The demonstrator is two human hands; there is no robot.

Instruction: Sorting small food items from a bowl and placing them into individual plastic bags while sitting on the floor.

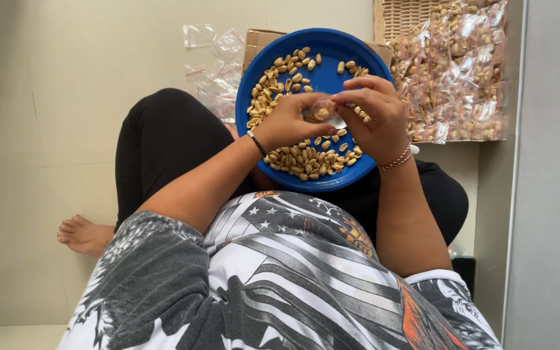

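Both hands are pinching a small clear bag (322, 113) of peanuts between them over the blue plate (324, 78): left hand (288, 122) and right hand (374, 116) are closed on opposite edges.

shirt (280, 285): short-sleeved, white and grey, striped flag print with stars, orange patches | trousers (163, 142): black | left hand (290, 123): thin black wristband (257, 144) | right hand (374, 120): beaded pink-and-gold bracelet (396, 159) | foot (84, 234): bare, no shoe or sock
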